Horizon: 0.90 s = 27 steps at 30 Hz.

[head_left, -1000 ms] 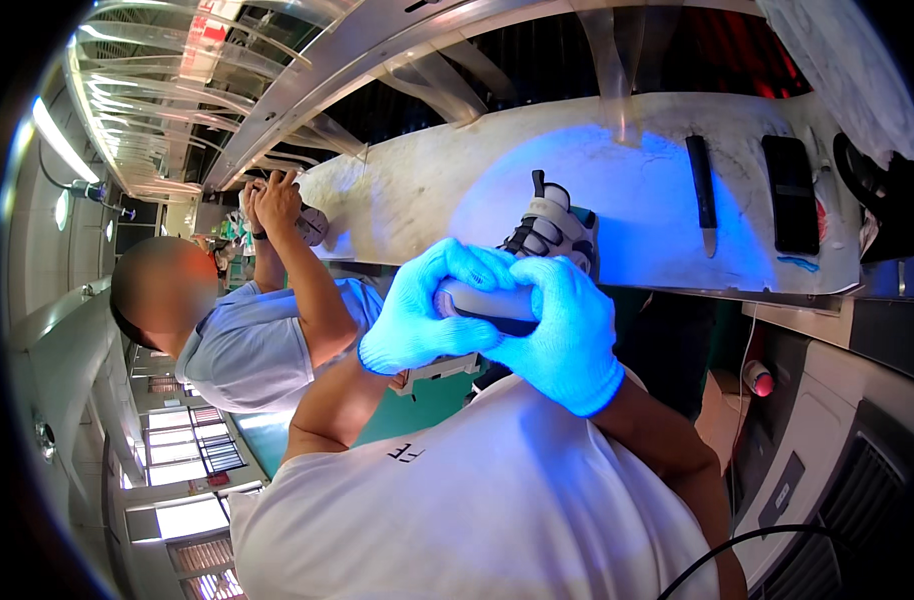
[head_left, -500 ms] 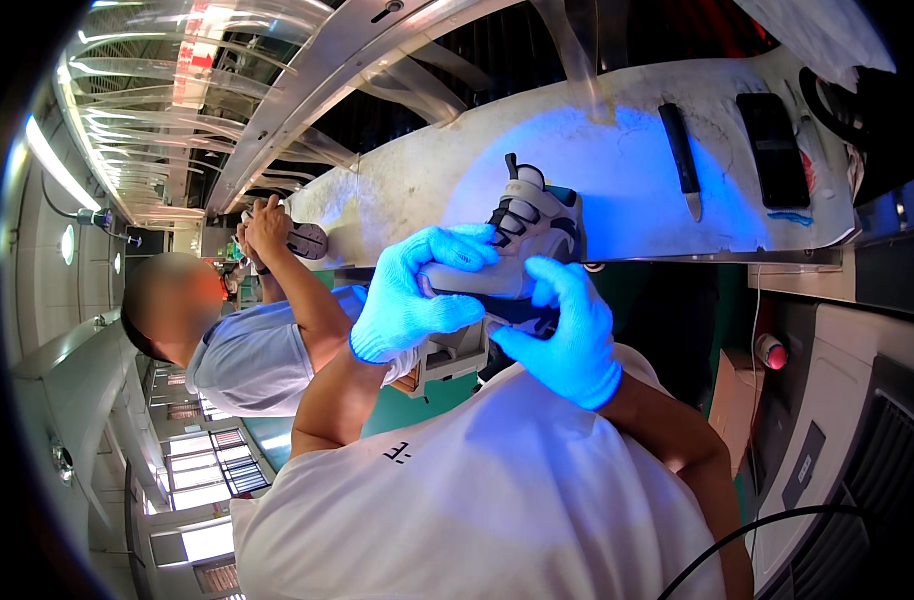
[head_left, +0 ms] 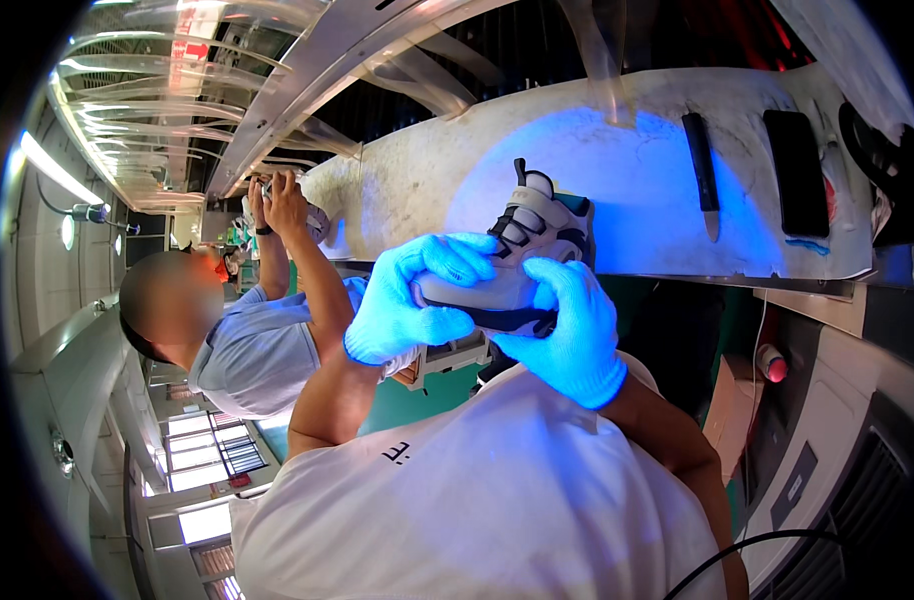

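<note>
Dark lettering (head_left: 395, 452) marked the shirt (head_left: 467, 505). The left hand (head_left: 387, 305) clamped its fingers on the shoe (head_left: 497, 287); the right hand (head_left: 574, 328) did likewise.

Light grey sneaker (head_left: 487, 291), dark laces, dark trim, black pull loop at tongue, teal patch by collar; laced, held between left hand (head_left: 409, 298) at toe and right hand (head_left: 577, 335) at midfoot, toe lower left, heel upper right

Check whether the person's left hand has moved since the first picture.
Yes, slightly leftward: judged against the knife lying on the workbench, the left hand is now a little farther away.
</note>
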Motion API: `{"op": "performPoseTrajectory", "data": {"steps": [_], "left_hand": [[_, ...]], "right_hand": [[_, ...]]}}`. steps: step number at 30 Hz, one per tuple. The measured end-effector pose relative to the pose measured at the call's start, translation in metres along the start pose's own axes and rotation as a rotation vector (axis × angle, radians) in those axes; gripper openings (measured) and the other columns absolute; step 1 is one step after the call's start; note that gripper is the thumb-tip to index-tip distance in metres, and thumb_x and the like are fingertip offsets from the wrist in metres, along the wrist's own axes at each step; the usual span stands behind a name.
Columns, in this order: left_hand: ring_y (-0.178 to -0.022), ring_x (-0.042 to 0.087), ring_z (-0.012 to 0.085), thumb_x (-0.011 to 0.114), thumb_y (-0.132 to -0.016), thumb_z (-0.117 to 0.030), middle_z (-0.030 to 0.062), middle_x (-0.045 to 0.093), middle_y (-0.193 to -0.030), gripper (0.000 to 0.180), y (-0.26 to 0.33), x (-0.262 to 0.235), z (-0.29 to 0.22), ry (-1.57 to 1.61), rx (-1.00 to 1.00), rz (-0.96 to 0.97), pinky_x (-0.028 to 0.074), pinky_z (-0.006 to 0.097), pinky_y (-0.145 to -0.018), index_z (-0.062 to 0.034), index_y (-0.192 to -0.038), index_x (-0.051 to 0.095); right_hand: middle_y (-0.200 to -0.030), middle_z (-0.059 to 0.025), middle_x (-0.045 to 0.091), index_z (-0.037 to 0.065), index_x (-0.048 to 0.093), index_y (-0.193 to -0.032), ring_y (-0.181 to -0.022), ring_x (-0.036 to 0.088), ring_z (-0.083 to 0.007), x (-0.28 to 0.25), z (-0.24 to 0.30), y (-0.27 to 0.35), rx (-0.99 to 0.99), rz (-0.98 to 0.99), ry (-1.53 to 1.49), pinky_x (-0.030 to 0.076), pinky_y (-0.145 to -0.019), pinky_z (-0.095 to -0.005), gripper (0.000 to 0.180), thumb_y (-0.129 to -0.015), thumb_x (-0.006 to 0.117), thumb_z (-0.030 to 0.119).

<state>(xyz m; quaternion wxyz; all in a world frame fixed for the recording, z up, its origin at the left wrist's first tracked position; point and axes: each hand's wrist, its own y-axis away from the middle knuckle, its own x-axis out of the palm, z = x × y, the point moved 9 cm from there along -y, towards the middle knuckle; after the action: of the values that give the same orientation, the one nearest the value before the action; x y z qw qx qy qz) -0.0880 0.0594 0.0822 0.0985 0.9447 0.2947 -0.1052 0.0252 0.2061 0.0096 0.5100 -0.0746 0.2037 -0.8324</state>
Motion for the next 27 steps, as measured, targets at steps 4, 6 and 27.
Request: {"op": "performPoseTrajectory", "data": {"steps": [4, 6, 27], "left_hand": [[-0.144, 0.062, 0.0347, 0.101, -0.074, -0.005, 0.0166, 0.074, -0.135, 0.050, 0.000, 0.001, -0.013, -0.089, -0.143, -0.096, 0.048, 0.051, -0.121, -0.0037, -0.113, 0.070], [-0.143, 0.063, 0.0329, 0.103, -0.075, -0.005, 0.0174, 0.073, -0.138, 0.052, -0.004, 0.000, -0.016, -0.228, -0.182, -0.085, 0.050, 0.048, -0.120, -0.0029, -0.114, 0.069], [-0.130, 0.072, 0.0399, 0.104, -0.067, -0.006, 0.0167, 0.081, -0.118, 0.046, -0.031, -0.025, -0.007, -0.292, 0.013, 0.120, 0.053, 0.055, -0.117, -0.0006, -0.105, 0.078]], "right_hand": [[-0.106, -0.0121, 0.064, 0.009, 0.063, -0.136, -0.090, 0.069, -0.0314, 0.010, -0.005, -0.010, 0.002, 0.064, -0.013, 0.059, -0.077, -0.0446, 0.084, -0.068, 0.107, 0.029], [-0.109, -0.0123, 0.064, 0.010, 0.061, -0.139, -0.096, 0.069, -0.0351, 0.018, -0.011, -0.011, 0.029, 0.135, -0.003, 0.059, -0.079, -0.0474, 0.084, -0.070, 0.105, 0.030], [-0.117, -0.0151, 0.067, 0.006, 0.057, -0.146, -0.103, 0.068, -0.0383, 0.015, -0.034, -0.006, -0.027, 0.071, 0.020, 0.060, -0.081, -0.0493, 0.091, -0.071, 0.104, 0.027]]}}
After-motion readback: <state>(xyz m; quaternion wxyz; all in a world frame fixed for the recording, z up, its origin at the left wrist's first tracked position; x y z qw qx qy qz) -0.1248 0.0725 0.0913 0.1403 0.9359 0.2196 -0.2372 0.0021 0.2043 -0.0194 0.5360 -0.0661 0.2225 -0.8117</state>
